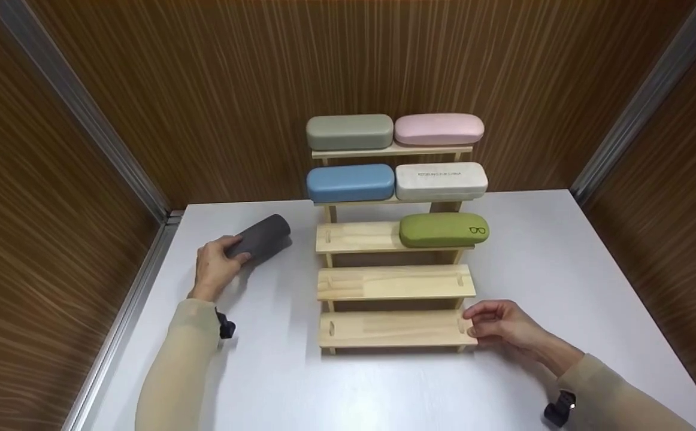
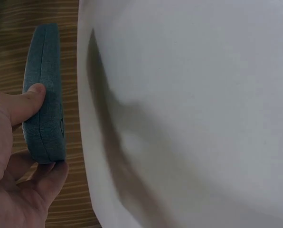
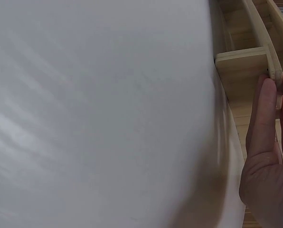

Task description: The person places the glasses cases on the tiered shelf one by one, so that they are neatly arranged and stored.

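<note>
On the left side of the white table, my left hand [image 1: 215, 266] grips one end of a dark grey glasses case [image 1: 262, 236], which slants away toward the rack. Up close in the left wrist view, the case [image 2: 44, 104] looks blue-grey and cloth-textured, with a seam along its side and my thumb pressed near that seam. My right hand [image 1: 507, 326] pinches the right end of the lowest board [image 1: 396, 329] of a stepped wooden rack. In the right wrist view, thumb and fingers lie on either side of the board's edge [image 3: 278, 76].
On the rack's upper steps sit a grey-green case [image 1: 350, 133], a pink case [image 1: 439, 129], a blue case [image 1: 351, 183], a white case [image 1: 442, 181] and a lime-green case [image 1: 444, 230]. Wood-grain panels [image 1: 234, 108] enclose the table [image 1: 276, 383] at the back and sides.
</note>
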Tool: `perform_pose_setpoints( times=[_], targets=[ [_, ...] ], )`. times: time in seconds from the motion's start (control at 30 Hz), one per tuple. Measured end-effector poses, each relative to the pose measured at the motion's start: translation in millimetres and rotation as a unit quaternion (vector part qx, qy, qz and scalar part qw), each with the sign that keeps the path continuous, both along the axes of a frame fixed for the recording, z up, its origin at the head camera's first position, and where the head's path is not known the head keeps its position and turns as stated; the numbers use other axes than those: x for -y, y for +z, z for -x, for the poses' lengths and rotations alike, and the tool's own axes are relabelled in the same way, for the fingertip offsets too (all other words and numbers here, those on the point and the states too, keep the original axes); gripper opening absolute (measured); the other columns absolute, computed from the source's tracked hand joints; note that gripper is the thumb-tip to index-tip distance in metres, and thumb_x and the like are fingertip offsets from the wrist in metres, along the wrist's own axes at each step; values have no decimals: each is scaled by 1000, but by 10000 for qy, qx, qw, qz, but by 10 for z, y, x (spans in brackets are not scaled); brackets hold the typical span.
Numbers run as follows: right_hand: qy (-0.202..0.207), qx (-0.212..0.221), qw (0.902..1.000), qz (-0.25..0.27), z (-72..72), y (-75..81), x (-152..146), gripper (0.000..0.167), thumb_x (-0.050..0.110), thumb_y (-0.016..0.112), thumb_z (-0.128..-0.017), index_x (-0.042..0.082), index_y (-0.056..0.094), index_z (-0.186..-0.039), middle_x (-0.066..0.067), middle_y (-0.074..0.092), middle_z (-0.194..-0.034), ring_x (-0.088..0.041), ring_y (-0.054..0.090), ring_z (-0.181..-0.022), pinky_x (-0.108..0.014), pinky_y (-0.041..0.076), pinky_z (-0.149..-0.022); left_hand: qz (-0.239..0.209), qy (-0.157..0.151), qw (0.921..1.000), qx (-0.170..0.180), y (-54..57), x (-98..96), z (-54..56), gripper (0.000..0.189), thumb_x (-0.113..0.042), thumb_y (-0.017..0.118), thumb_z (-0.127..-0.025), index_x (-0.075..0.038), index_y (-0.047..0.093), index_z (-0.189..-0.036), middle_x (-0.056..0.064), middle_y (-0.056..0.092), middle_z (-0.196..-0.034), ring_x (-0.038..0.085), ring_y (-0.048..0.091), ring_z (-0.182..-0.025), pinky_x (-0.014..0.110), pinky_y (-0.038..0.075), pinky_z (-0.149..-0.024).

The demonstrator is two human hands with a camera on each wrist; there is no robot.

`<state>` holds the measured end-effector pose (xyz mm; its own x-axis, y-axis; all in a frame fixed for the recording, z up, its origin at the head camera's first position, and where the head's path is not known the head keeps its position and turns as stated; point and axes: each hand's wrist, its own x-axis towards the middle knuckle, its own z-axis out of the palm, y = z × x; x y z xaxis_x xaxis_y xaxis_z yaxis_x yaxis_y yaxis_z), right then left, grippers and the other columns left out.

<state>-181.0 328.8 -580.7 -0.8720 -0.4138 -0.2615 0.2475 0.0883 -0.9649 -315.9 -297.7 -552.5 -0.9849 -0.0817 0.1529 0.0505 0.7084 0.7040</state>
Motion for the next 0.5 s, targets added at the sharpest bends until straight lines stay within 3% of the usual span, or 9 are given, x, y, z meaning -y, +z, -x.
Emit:
perform_pose_setpoints(
  times=[0.5],
  targets=[
    [9,133,9998,-127,-11,19,-2,28,-4,79,-95,11,82,-119,8,82,-102,-8,79,-95,-25,70,-81,232,-247,9973,-645,231,126,-236,47,-7,85,-93,0,78,-138,26,76,-143,48,71,-138,59,54,-123]
  ],
)
